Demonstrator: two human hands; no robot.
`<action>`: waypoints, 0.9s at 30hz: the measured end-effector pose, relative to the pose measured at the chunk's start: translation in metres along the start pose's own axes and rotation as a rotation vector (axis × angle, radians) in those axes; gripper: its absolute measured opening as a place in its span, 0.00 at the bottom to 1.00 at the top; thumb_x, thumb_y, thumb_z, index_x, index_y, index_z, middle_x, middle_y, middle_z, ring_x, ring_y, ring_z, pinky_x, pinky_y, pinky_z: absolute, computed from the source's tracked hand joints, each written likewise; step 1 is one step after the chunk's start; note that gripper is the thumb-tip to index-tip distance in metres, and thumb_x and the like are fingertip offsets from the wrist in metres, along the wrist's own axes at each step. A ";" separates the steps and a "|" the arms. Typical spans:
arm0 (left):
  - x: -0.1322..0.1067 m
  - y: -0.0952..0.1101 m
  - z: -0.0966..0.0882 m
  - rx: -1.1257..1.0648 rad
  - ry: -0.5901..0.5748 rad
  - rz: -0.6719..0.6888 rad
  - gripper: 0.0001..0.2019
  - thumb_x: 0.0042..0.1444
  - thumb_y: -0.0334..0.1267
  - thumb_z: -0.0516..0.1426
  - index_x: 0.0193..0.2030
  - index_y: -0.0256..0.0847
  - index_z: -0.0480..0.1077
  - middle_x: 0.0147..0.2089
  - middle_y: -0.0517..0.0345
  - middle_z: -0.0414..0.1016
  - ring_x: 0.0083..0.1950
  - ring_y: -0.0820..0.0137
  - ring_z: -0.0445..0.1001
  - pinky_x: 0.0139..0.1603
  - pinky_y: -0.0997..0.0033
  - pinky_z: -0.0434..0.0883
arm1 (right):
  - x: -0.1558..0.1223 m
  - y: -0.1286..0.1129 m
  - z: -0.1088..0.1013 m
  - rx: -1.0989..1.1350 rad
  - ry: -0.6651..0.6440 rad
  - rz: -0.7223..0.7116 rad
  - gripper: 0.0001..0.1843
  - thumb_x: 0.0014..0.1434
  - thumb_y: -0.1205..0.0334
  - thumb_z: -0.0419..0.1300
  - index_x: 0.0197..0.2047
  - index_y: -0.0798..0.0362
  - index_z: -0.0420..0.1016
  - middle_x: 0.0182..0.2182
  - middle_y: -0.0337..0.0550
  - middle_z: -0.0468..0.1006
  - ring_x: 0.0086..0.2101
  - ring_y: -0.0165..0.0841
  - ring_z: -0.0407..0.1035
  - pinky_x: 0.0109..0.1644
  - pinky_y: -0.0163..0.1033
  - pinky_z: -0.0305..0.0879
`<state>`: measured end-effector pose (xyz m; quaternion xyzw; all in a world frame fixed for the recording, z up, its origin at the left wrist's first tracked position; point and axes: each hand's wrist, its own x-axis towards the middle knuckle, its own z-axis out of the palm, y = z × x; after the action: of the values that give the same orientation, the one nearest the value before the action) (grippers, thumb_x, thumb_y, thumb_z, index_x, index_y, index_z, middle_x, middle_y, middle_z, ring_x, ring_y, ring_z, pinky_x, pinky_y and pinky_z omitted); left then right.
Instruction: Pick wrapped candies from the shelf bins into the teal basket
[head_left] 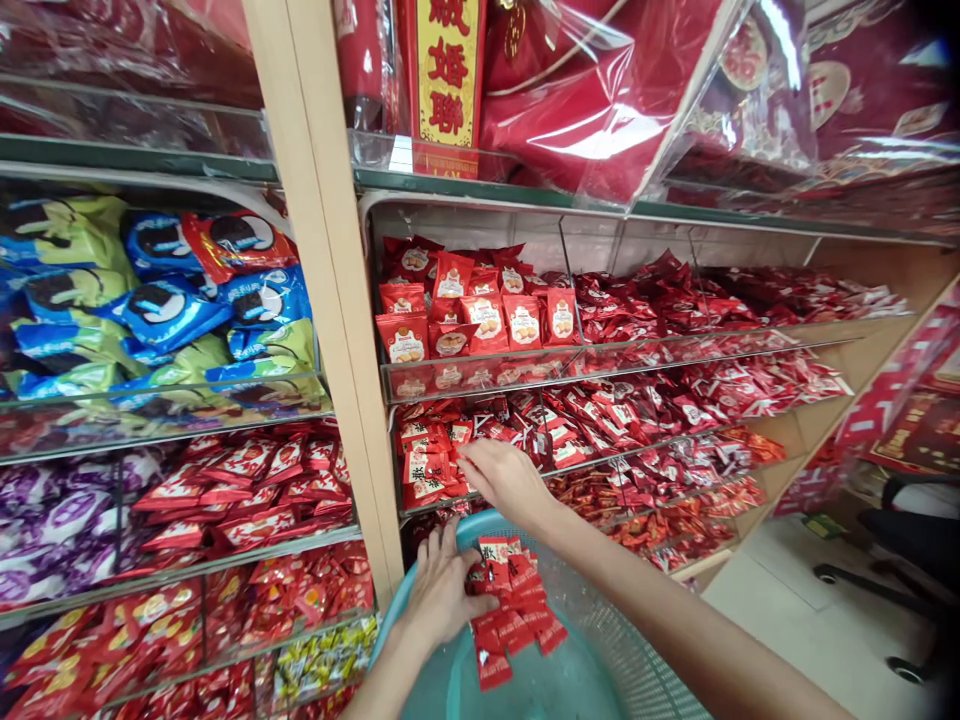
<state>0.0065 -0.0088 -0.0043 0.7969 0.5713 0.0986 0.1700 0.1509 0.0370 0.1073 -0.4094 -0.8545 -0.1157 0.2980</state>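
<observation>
My right hand (510, 482) reaches into a shelf compartment, its fingers drawn together at the edge of a small red packet (459, 432) with dark Chinese lettering. More packets of this kind (424, 475) are stacked there. Below, a teal plastic basket (651, 640) has perforated sides. Over its far left rim lies my left hand (439, 590), fingers bent across the edge and thumb inside. That thumb is against a cluster of red packets (517, 605), which shows within the basket; what lies under them is partly hidden.
Shelves of red wrapped sweets (637, 310) run to the right behind clear fronts. Left of a wooden post (330, 280) are blue and green packets (172, 310) and purple-white sweets (75, 520). A wheeled chair base (877, 590) stands on the tiled floor at right.
</observation>
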 end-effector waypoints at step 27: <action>0.001 -0.005 0.000 -0.008 0.003 0.019 0.24 0.46 0.55 0.54 0.48 0.47 0.68 0.67 0.55 0.41 0.65 0.48 0.45 0.61 0.49 0.46 | 0.010 -0.010 0.003 0.916 0.401 0.340 0.12 0.59 0.56 0.51 0.40 0.53 0.69 0.29 0.41 0.74 0.31 0.29 0.70 0.37 0.35 0.67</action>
<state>0.0030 -0.0061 -0.0059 0.8015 0.5635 0.1038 0.1714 0.1371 0.0386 0.1115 -0.3398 -0.6653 0.2438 0.6185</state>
